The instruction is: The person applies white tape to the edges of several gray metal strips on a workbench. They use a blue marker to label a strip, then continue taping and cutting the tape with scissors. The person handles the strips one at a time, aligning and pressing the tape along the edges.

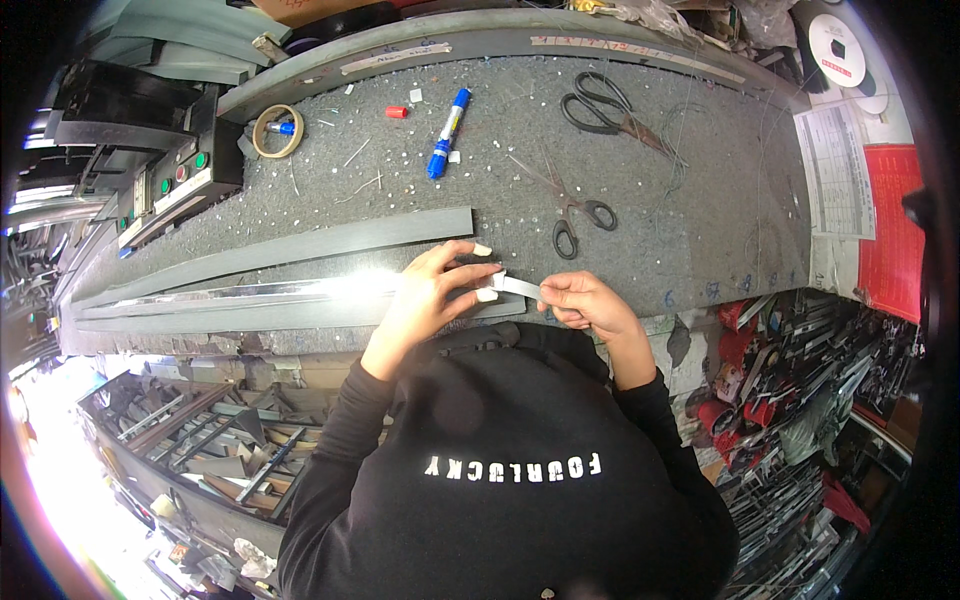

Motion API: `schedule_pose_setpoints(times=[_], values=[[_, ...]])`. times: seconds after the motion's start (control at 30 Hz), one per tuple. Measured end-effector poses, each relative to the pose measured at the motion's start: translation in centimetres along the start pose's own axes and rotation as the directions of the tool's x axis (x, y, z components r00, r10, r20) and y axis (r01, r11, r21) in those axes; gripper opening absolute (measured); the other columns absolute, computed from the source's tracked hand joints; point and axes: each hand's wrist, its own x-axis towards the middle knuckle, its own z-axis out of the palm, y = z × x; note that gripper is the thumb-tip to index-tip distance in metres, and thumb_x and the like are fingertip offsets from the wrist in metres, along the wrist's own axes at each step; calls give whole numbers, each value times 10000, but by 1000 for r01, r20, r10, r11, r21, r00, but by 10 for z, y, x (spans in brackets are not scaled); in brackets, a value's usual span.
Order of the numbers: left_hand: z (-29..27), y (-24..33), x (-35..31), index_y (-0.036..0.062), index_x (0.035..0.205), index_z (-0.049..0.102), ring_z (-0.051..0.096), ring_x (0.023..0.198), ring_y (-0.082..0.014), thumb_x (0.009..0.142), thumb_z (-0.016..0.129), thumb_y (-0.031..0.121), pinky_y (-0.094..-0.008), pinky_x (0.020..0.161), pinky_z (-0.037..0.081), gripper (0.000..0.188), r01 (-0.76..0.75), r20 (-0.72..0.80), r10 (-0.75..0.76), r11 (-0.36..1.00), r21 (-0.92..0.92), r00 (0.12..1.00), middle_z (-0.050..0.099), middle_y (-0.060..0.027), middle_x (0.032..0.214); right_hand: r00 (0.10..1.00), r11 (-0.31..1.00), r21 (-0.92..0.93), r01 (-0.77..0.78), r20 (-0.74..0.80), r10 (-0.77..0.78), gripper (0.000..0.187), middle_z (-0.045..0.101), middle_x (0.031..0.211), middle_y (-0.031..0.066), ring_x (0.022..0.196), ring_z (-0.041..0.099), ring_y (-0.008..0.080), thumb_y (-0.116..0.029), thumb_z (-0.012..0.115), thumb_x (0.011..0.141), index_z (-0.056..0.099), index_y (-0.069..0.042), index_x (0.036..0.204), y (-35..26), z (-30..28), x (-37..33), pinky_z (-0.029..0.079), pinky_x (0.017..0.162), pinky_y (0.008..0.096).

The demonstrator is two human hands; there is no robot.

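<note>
Pale strip (522, 289) stretches between the two hands, just above the near edge of a long bench (720, 210). Grey, felt-like covering faces the bench, speckled with white scraps and loose threads. Toward its far side sit a blue marker (449, 135), a red cap (397, 112), a tape roll (257, 137) and two pairs of black-handled scissors (572, 204), one larger than the other. At the left stands a dark control box (217, 178) with coloured buttons; below right, racks of thin metal lengths (800, 400) crowd the room, and a red sheet (893, 220) hangs beyond.

The pale strip's long axis runs left to right, dipping slightly toward the right hand (590, 303), whose thumb and fingers pinch that end. Its other end meets the left hand (432, 295), with fingers somewhat spread (whether they grip it, I cannot tell). Beneath the left hand, a long shiny profile (300, 288) extends leftward along the bench, beside a flat grey profile (330, 240).
</note>
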Motion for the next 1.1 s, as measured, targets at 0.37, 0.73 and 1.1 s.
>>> schedule_pose_setpoints(times=[0.37,0.73,1.1], values=[[6,-5,-3,178,1105,713,607,871,-216,693,746,123,-354,784,483,417,-90,-69,93,995,44,993,633,-22,1035,1000,1000,-9,8,-23,-8,254,377,545,-89,445,299,-2,-235,537,994,634,-16,911,3,-1,0,224,400,173],[15,-7,-4,126,990,698,633,855,-240,650,780,78,-362,751,478,353,-72,-168,75,997,20,983,660,-40,988,991,989,-94,113,-59,-118,251,393,562,-84,470,314,4,-226,559,983,638,-1,904,-15,1,-19,224,431,182],[11,-7,1,96,1006,694,662,923,-277,658,770,70,-367,794,526,357,-53,-147,46,997,-49,988,681,-75,1001,960,947,-238,216,-123,-250,272,441,598,-71,519,348,16,-237,600,966,674,21,922,-1,13,-7,242,472,195]])
